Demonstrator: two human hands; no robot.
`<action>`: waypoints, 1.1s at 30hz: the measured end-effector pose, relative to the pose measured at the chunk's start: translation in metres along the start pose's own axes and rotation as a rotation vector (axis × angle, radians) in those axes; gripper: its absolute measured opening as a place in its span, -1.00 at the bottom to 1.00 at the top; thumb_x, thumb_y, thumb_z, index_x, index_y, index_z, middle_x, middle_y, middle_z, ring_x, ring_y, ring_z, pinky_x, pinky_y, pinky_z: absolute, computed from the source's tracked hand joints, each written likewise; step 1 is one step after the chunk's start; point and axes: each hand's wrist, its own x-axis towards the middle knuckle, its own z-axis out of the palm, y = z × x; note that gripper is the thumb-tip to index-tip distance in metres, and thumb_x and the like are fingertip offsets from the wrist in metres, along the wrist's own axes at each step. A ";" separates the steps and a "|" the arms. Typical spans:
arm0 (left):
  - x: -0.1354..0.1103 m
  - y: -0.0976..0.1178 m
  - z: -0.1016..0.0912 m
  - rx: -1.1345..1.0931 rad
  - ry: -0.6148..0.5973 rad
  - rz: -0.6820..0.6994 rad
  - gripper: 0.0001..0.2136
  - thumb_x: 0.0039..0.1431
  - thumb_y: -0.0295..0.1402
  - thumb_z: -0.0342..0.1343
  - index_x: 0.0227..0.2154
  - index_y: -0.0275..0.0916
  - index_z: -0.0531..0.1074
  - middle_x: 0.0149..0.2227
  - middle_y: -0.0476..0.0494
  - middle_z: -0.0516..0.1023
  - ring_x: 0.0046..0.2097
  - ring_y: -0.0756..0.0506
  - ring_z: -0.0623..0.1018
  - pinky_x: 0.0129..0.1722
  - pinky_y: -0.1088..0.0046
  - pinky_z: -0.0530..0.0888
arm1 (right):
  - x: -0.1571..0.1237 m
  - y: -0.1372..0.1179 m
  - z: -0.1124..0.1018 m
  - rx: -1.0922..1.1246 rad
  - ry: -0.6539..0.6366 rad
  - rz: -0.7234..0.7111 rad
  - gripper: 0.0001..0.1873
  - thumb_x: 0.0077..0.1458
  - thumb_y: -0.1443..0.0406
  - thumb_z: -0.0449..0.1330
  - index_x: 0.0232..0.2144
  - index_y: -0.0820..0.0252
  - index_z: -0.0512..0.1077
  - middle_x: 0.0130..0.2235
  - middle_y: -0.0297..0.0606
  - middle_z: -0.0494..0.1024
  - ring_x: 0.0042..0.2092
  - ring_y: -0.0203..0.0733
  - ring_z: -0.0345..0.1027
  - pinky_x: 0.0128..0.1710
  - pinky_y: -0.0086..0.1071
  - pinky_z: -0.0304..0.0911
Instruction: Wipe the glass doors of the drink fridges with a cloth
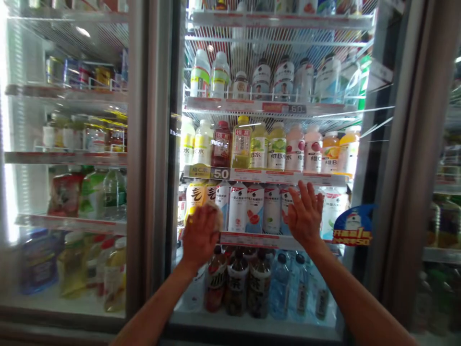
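Head view has the left hand (201,234) clutching a pale crumpled cloth (217,214) against the clear glass fridge door (252,72), right hand (305,217) flat and spread nearby; uneven pressure might let the cloth slip.

Just below the 5.0 price tag (220,173), the left hand (200,235) covers most of a pale thing (217,215). Cloth or cap? Can't tell, nor whether the fingers grip it. Down and right of the tag, the right hand (305,216) hides much of a white bottle (285,206). Both forearms run off the bottom edge. High above the tag, the top-shelf bottles (306,6) are sliced by the frame. Far left of the tag, the drinks (104,192) smear into glare behind glass, labels unreadable.
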 end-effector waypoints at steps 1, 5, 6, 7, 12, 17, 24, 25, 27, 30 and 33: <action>0.001 -0.015 -0.004 0.040 0.039 -0.122 -0.41 0.19 -0.35 -0.07 0.25 -0.21 -0.14 0.29 -0.19 -0.10 0.30 -0.17 -0.09 0.24 0.14 -0.03 | -0.001 -0.001 0.001 -0.005 0.003 0.004 -0.47 0.14 0.31 -0.05 0.18 0.05 0.09 0.25 -0.20 0.09 0.30 -0.11 -0.19 0.24 -0.03 -0.28; -0.009 -0.001 -0.002 0.043 0.063 -0.183 -0.40 0.20 -0.37 -0.08 0.25 -0.25 -0.18 0.30 -0.24 -0.15 0.31 -0.21 -0.13 0.23 0.11 -0.01 | -0.003 -0.003 0.003 -0.013 0.005 0.028 -0.46 0.14 0.30 -0.05 0.18 0.07 0.08 0.26 -0.19 0.08 0.30 -0.09 -0.19 0.24 -0.01 -0.28; -0.015 0.018 0.002 0.005 0.018 -0.057 -0.41 0.19 -0.35 -0.07 0.25 -0.22 -0.15 0.29 -0.20 -0.12 0.30 -0.19 -0.11 0.24 0.14 -0.01 | -0.003 -0.002 0.003 -0.008 0.003 0.029 -0.46 0.13 0.30 -0.05 0.19 0.06 0.07 0.26 -0.19 0.07 0.30 -0.09 -0.20 0.24 -0.02 -0.28; -0.022 0.037 0.007 -0.039 -0.045 0.104 -0.43 0.19 -0.33 -0.06 0.24 -0.18 -0.09 0.29 -0.14 -0.07 0.30 -0.16 -0.07 0.25 0.18 -0.01 | -0.004 -0.001 0.003 -0.002 0.000 0.027 -0.45 0.13 0.30 -0.05 0.19 0.06 0.07 0.26 -0.20 0.07 0.30 -0.09 -0.20 0.24 -0.02 -0.28; -0.037 0.048 0.009 -0.105 -0.135 0.408 -0.50 0.18 -0.31 -0.04 0.19 -0.11 0.07 0.26 0.00 0.01 0.29 -0.08 -0.01 0.27 0.26 -0.04 | -0.004 0.003 -0.001 0.013 -0.006 -0.018 -0.44 0.12 0.33 -0.04 0.19 0.03 0.06 0.25 -0.22 0.09 0.29 -0.10 -0.17 0.24 -0.04 -0.24; -0.023 -0.021 -0.008 0.069 0.047 -0.156 -0.38 0.17 -0.43 -0.06 0.25 -0.19 -0.18 0.29 -0.23 -0.14 0.30 -0.22 -0.10 0.22 0.05 0.03 | -0.004 -0.001 0.000 0.002 0.012 0.007 -0.43 0.12 0.33 -0.04 0.19 0.05 0.06 0.26 -0.21 0.07 0.30 -0.10 -0.19 0.24 -0.03 -0.26; -0.043 0.068 0.007 -0.197 -0.203 0.654 -0.60 0.20 -0.33 -0.08 0.12 -0.06 0.20 0.27 0.10 -0.02 0.30 -0.04 -0.04 0.27 0.33 -0.03 | -0.004 0.001 -0.001 0.001 0.004 -0.010 -0.44 0.13 0.31 -0.05 0.20 0.03 0.04 0.25 -0.19 0.10 0.29 -0.09 -0.16 0.23 -0.04 -0.24; -0.042 0.067 0.008 -0.200 -0.226 0.699 -0.62 0.20 -0.32 -0.08 0.09 -0.05 0.24 0.27 0.12 0.00 0.29 -0.02 -0.03 0.27 0.34 -0.04 | -0.004 0.002 -0.001 0.004 0.004 -0.019 -0.44 0.13 0.31 -0.05 0.20 0.03 0.05 0.25 -0.19 0.11 0.29 -0.09 -0.16 0.23 -0.04 -0.24; -0.030 0.045 0.006 -0.170 -0.202 0.576 -0.60 0.20 -0.32 -0.08 0.11 -0.07 0.21 0.26 0.07 0.02 0.29 -0.04 -0.02 0.27 0.30 -0.08 | -0.004 0.003 -0.001 0.007 0.004 -0.029 -0.44 0.13 0.31 -0.05 0.20 0.04 0.05 0.24 -0.18 0.12 0.29 -0.08 -0.16 0.23 -0.04 -0.23; 0.005 -0.011 -0.001 -0.031 -0.035 0.110 -0.47 0.19 -0.39 -0.07 0.22 -0.14 -0.03 0.28 -0.10 -0.02 0.30 -0.10 -0.06 0.26 0.20 -0.06 | -0.005 0.002 0.000 -0.006 0.010 -0.015 -0.44 0.13 0.32 -0.06 0.20 0.04 0.05 0.24 -0.19 0.12 0.29 -0.08 -0.15 0.23 -0.04 -0.22; 0.023 -0.036 -0.005 0.050 0.109 -0.183 -0.41 0.19 -0.43 -0.08 0.25 -0.20 -0.14 0.30 -0.22 -0.12 0.31 -0.17 -0.14 0.24 0.10 -0.01 | -0.006 0.001 0.001 -0.002 0.014 0.003 -0.44 0.14 0.31 -0.06 0.20 0.02 0.04 0.24 -0.21 0.11 0.29 -0.08 -0.15 0.23 -0.03 -0.22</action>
